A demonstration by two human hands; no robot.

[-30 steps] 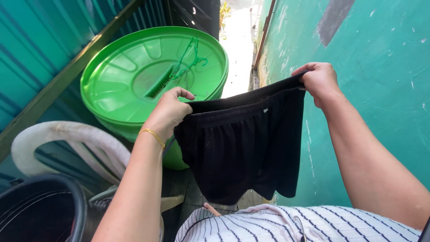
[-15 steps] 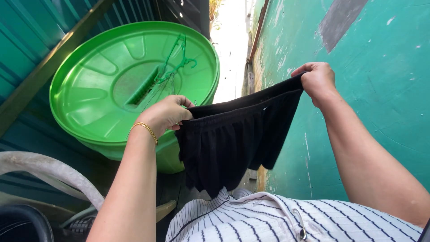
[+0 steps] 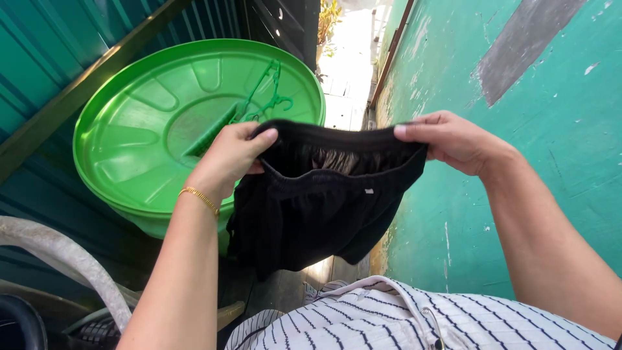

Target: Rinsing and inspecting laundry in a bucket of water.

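Fingers of the left hand (image 3: 230, 155) and right hand (image 3: 453, 139) pinch the black shorts (image 3: 317, 201) at the waistband, best kept taut and level above the green lid (image 3: 149, 142).

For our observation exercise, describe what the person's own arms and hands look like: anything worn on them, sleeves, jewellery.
Both forearms are bare, with no sleeves in view. The left hand has a thin gold chain bracelet at the wrist. The right hand shows no ring, watch or glove. The fingernails look short and unpainted. A white shirt with dark pinstripes covers the torso.
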